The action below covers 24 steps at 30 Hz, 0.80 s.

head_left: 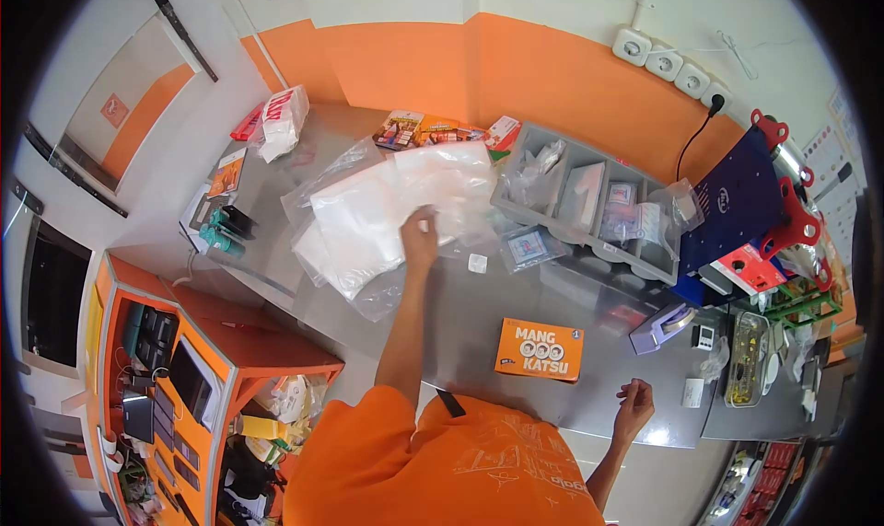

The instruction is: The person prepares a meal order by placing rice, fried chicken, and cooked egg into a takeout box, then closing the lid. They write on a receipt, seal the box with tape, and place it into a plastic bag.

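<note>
My left hand (420,235) is over the right part of a spread pile of white and clear plastic bags (354,218), its fingers bent together at the bags; whether they grip one is too small to tell. My right hand (634,404) hangs near the table's front edge, fingers loosely curled, touching nothing that I can make out. Between the hands an orange box marked "MANG KATSU" (539,349) lies on the metal table (460,310). A small white piece (477,263) and a clear packet with a blue-and-white label (529,248) lie right of my left hand.
Behind stands a grey divided tray (589,204) with packets. To the right are a purple tape dispenser (661,329), a blue-and-red machine (746,195) and a clear container (746,358). At the left sit a teal device (224,231) and a white-red bag (281,121).
</note>
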Each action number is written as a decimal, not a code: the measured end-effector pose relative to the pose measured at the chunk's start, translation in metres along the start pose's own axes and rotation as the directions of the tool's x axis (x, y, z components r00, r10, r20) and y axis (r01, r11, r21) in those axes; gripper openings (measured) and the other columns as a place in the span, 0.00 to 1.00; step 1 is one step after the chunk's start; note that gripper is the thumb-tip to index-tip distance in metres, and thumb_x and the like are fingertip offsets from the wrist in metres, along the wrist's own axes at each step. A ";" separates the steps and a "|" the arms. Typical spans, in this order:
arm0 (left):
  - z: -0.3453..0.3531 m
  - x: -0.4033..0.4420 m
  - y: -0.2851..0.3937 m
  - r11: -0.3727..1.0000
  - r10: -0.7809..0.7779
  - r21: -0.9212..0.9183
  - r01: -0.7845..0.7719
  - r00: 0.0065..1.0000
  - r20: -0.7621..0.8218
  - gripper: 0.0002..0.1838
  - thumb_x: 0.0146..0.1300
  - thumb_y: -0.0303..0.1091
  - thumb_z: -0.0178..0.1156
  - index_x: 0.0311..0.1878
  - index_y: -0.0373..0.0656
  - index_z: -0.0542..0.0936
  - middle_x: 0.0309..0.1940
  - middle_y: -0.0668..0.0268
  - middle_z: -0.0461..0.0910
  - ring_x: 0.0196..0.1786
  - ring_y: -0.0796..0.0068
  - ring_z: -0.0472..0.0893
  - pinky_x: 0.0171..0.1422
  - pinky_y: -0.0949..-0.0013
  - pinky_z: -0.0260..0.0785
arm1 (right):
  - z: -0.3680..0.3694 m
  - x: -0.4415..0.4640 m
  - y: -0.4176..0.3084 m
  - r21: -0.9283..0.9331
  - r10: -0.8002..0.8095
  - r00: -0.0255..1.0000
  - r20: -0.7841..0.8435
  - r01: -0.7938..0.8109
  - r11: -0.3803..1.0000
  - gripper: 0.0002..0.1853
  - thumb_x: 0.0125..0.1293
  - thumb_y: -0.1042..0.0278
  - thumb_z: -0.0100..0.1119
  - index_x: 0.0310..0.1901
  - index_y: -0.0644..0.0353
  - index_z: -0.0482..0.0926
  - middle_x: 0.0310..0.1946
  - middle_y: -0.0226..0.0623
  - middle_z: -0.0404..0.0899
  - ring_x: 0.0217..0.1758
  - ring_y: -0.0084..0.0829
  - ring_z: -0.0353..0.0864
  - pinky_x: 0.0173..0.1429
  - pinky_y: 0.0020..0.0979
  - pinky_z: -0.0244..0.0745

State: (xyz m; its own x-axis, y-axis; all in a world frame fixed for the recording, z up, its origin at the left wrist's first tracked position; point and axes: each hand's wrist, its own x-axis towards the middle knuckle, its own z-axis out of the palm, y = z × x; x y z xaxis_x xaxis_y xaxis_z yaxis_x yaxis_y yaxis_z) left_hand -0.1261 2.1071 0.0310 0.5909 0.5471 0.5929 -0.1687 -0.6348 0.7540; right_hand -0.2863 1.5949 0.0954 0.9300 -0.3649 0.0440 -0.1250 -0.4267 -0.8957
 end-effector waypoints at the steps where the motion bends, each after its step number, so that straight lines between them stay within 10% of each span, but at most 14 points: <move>1: -0.022 0.013 0.043 0.921 -0.389 -0.018 0.389 0.921 0.010 0.12 0.67 0.25 0.58 0.53 0.38 0.81 0.34 0.63 0.83 0.38 0.74 0.80 0.45 0.69 0.71 | -0.001 0.000 -0.003 0.016 0.013 1.000 -0.014 -0.013 1.000 0.12 0.76 0.63 0.55 0.41 0.64 0.79 0.26 0.33 0.80 0.26 0.21 0.79 0.29 0.24 0.67; 3: -0.045 0.012 0.031 0.807 -0.460 -0.422 0.413 0.888 -0.011 0.11 0.67 0.23 0.59 0.51 0.37 0.79 0.38 0.69 0.81 0.39 0.79 0.77 0.46 0.73 0.69 | -0.003 -0.004 -0.006 0.047 0.045 0.998 -0.037 -0.044 0.998 0.11 0.75 0.63 0.55 0.41 0.64 0.79 0.26 0.33 0.80 0.27 0.21 0.79 0.30 0.24 0.68; 9: -0.115 -0.021 0.097 0.710 -0.432 -0.593 0.379 0.900 0.058 0.13 0.65 0.20 0.61 0.51 0.39 0.73 0.42 0.70 0.78 0.42 0.81 0.77 0.50 0.76 0.70 | 0.027 -0.005 -0.083 0.262 -0.046 0.985 0.167 0.001 0.965 0.07 0.71 0.71 0.59 0.47 0.63 0.79 0.37 0.34 0.82 0.41 0.25 0.82 0.43 0.26 0.76; 13: -0.130 -0.053 0.145 0.575 -0.385 -0.676 0.461 0.882 0.274 0.16 0.62 0.20 0.64 0.50 0.42 0.72 0.42 0.69 0.78 0.49 0.81 0.78 0.54 0.75 0.72 | 0.109 -0.012 -0.144 0.437 -0.417 0.789 0.451 0.213 0.874 0.45 0.58 0.73 0.73 0.74 0.57 0.57 0.74 0.43 0.58 0.77 0.40 0.59 0.70 0.40 0.67; 16: -0.131 -0.067 0.155 0.716 -0.234 -0.553 0.426 0.893 0.384 0.21 0.61 0.20 0.65 0.56 0.42 0.72 0.49 0.66 0.77 0.52 0.79 0.77 0.59 0.71 0.72 | 0.163 -0.003 -0.164 0.385 -0.458 0.750 0.477 0.290 0.876 0.31 0.60 0.68 0.72 0.64 0.64 0.71 0.54 0.44 0.78 0.58 0.32 0.77 0.55 0.35 0.75; 19: -0.132 -0.070 0.151 0.948 -0.290 -0.119 0.294 0.956 0.053 0.28 0.62 0.22 0.65 0.65 0.43 0.69 0.56 0.63 0.72 0.59 0.74 0.73 0.63 0.67 0.70 | 0.188 0.015 -0.151 0.274 -0.308 0.706 0.638 0.166 0.947 0.18 0.65 0.68 0.67 0.54 0.68 0.79 0.34 0.37 0.83 0.36 0.23 0.80 0.40 0.29 0.75; 23: -0.154 -0.101 0.168 0.332 -0.677 -0.610 0.719 0.632 0.377 0.39 0.63 0.30 0.67 0.75 0.42 0.60 0.61 0.59 0.70 0.64 0.65 0.69 0.67 0.58 0.68 | 0.175 0.017 -0.171 0.288 -0.339 0.747 0.571 0.204 0.936 0.11 0.70 0.71 0.62 0.49 0.68 0.81 0.24 0.25 0.78 0.24 0.16 0.72 0.28 0.25 0.67; 24: -0.142 -0.123 0.173 0.530 -0.612 -0.436 0.728 0.684 0.398 0.40 0.64 0.31 0.67 0.76 0.42 0.59 0.60 0.58 0.70 0.63 0.64 0.70 0.66 0.59 0.68 | 0.172 0.015 -0.169 0.245 -0.349 0.742 0.572 0.252 0.936 0.11 0.70 0.70 0.62 0.48 0.68 0.81 0.23 0.24 0.78 0.22 0.15 0.71 0.26 0.25 0.65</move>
State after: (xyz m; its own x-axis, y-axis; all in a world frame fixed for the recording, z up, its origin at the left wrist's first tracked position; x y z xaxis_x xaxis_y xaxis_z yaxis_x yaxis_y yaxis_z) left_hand -0.3397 2.0073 0.1292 0.8213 0.5451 -0.1685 -0.0032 0.2998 0.9540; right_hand -0.1918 1.8041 0.1716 0.9316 0.3516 0.0922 0.2017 -0.2891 -0.9358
